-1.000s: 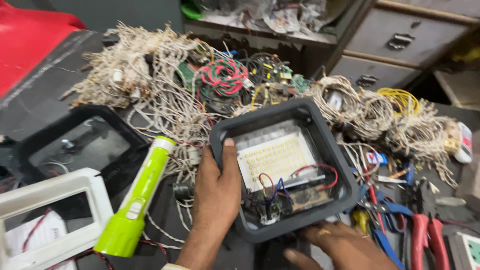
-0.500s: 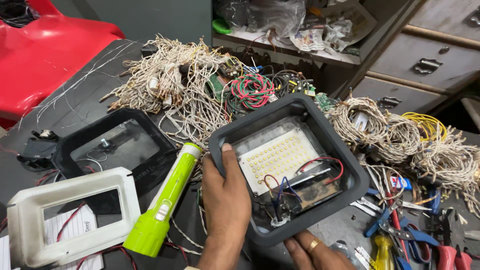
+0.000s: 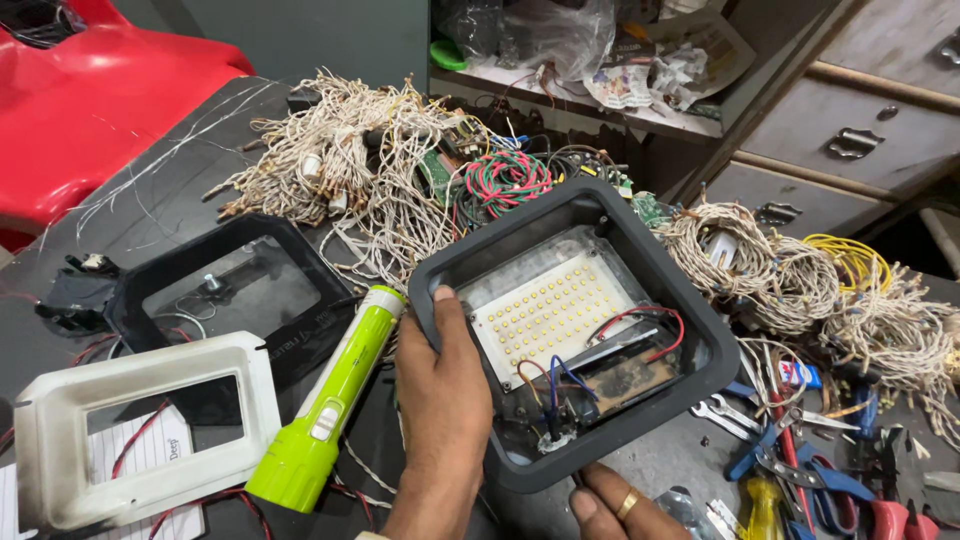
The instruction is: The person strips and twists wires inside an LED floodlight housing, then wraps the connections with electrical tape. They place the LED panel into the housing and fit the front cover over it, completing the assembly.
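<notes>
I hold a dark grey square floodlight housing (image 3: 690, 330), tilted up off the bench, with a white LED panel (image 3: 552, 312) and red, blue and black wires (image 3: 640, 322) inside it. My left hand (image 3: 445, 400) grips its left rim, thumb resting on the edge. My right hand (image 3: 618, 502), wearing a ring, supports the housing's lower edge from beneath; only its fingers show. A lime-green flashlight (image 3: 328, 405) lies on the bench just left of my left hand.
A black lamp frame (image 3: 140, 300) and a white lamp frame (image 3: 60, 450) lie at the left. Tangled wire bundles (image 3: 340, 170) cover the back and right. Pliers and screwdrivers (image 3: 800, 470) lie at the lower right. Drawers (image 3: 850, 130) stand behind; a red plastic object (image 3: 90, 110) sits far left.
The view has shifted up and left, so the housing and hands sit lower and more to the right. Both hands keep the same grip on the housing.
</notes>
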